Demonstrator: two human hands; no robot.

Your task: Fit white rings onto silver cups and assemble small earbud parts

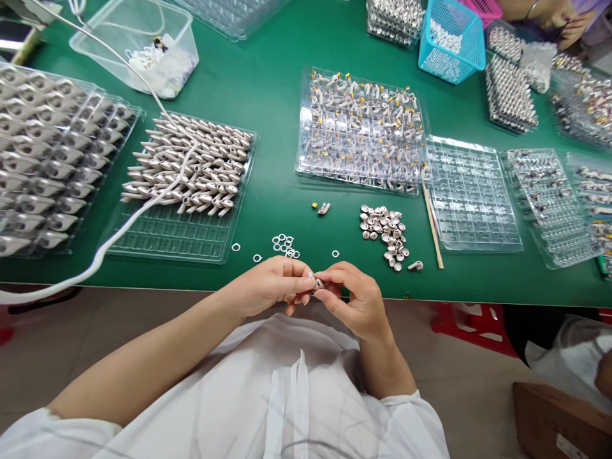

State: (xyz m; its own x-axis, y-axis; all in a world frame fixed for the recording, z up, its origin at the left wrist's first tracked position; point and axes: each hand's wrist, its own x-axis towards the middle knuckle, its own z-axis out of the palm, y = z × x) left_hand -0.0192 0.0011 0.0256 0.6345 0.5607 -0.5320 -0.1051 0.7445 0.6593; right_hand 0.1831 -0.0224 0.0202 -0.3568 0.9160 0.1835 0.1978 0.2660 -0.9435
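Just over the front table edge, my left hand and my right hand meet, both in a fingertip pinch. Between them is a small shiny beige earbud shell; its far side is hidden by fingers. A whitish bit shows at my left fingertips, too small to name. Beyond my left hand lie several thin white rings. A loose pile of small round beige caps lies past my right hand, with a single stemmed earbud piece beside it. Another earbud piece with a yellow tab lies farther forward.
A clear tray of pieces with yellow tabs stands ahead. Beige stemmed shells fill a tray at left, crossed by a white cable. A wooden stick, a blue basket and another person's hand are at right.
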